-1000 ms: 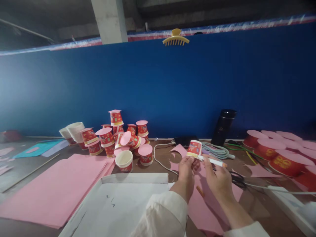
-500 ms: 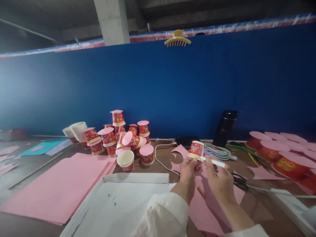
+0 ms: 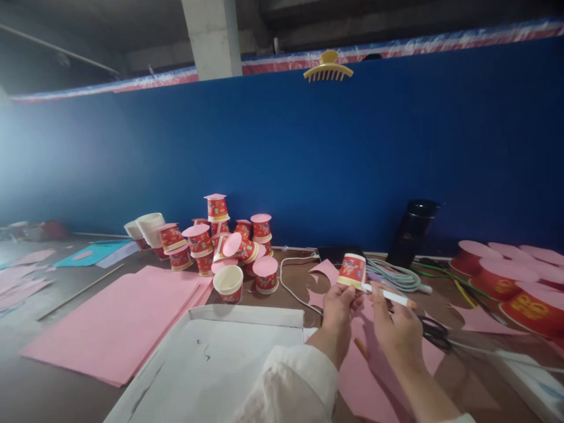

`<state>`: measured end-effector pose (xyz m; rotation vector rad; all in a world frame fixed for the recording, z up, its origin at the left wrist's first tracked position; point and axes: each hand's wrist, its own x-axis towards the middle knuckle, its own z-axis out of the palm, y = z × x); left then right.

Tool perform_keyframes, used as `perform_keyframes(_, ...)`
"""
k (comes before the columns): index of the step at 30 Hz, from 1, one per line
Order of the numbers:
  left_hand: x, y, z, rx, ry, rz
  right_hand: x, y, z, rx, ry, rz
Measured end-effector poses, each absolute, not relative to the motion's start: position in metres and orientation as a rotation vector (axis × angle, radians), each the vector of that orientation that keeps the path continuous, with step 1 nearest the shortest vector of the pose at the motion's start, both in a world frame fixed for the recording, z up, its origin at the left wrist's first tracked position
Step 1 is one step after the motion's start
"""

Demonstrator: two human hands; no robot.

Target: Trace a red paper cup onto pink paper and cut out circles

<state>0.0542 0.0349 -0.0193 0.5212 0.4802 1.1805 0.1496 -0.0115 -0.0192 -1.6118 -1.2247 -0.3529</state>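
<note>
My left hand grips a red printed paper cup by its lower edge, with the yellow band at the bottom and the white end up. In my right hand is a white marker with an orange end, its tip against or very near the cup's lower right side. A small orange cap lies below on pink paper. Left of my hands, red cups topped with pink paper discs stand in stacks, several tipped over. One open cup faces me.
A white box lid lies front centre, beside pink paper sheets. Black scissors, a coiled cable and a black bottle are at right, near red rolls with pink tops. A blue partition stands behind.
The whole view has shifted slightly, so the scene sits further right. Both hands keep hold of the cup and the marker, with the marker's tip still by the cup's lower edge.
</note>
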Motion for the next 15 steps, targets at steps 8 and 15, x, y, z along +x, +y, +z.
perform_keyframes(8, 0.0532, 0.0368, -0.0140, 0.478, 0.472, 1.196, 0.1465, -0.0146, -0.0110, -1.609, -1.255, -0.299)
perform_keyframes(15, 0.0509, 0.0345, -0.0130, 0.496, 0.505, 1.173, 0.1496, -0.0136, -0.0132, -1.620, -1.223, -0.344)
